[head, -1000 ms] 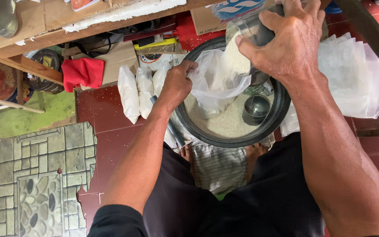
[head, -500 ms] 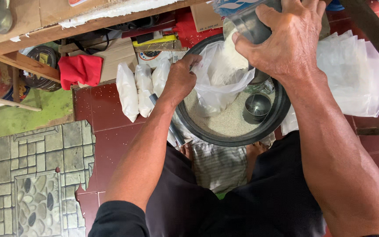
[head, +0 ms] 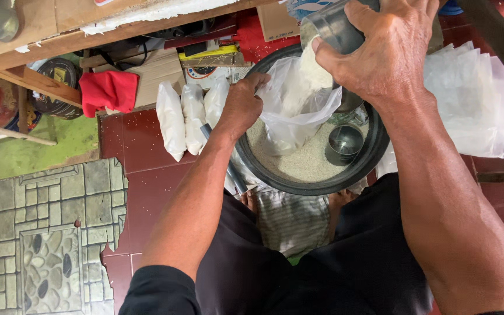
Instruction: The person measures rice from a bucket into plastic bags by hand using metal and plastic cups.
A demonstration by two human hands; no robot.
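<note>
Red tiled floor (head: 147, 192) | right hand (head: 389, 55) gripping cup (head: 331, 26), tipping rice into bag (head: 293, 108) | left hand (head: 241, 108) pinching bag open over basin (head: 374, 154), frame centre | filling step; next likely needs steady level-off.

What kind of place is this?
Probably a small home or shop floor where rice is packed by hand: a round basin of rice on red floor tiles, filled plastic bags lined up beside it, and a cluttered wooden shelf above.

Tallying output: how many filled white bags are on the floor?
3. The filled bags lie side by side on the red tile left of the basin: left, middle, right. The left hand may hide more.
</note>
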